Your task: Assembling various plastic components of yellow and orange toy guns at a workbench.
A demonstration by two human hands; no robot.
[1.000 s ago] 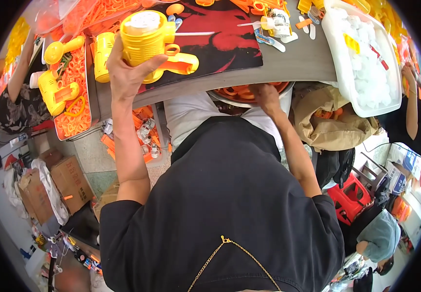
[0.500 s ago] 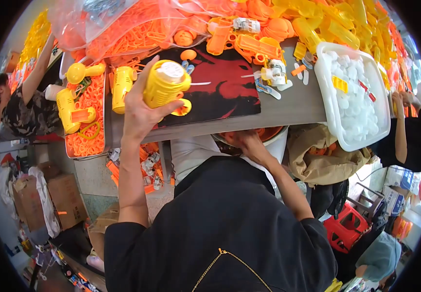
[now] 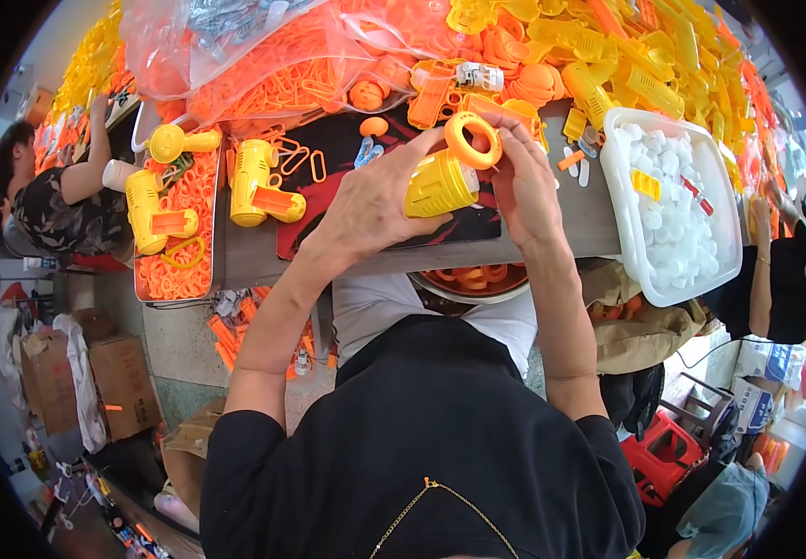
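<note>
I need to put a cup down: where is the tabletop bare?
Grey tabletop shows bare between the right hand and the white tray, nearer than the small loose pieces. A smaller patch lies between the orange-filled tray and the dark mat, nearer than the yellow casing. The far side is crowded with orange parts and yellow parts.

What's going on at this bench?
A person is working with both bare hands over a black and red mat. The left hand grips a yellow cylindrical body, and the right hand holds an orange ring at its whitish end. Whether the ring is seated, I can't tell. Another yellow body lies to the left, a white tub of translucent pieces stands to the right, and a metal basin holds orange parts below the table edge.
</note>
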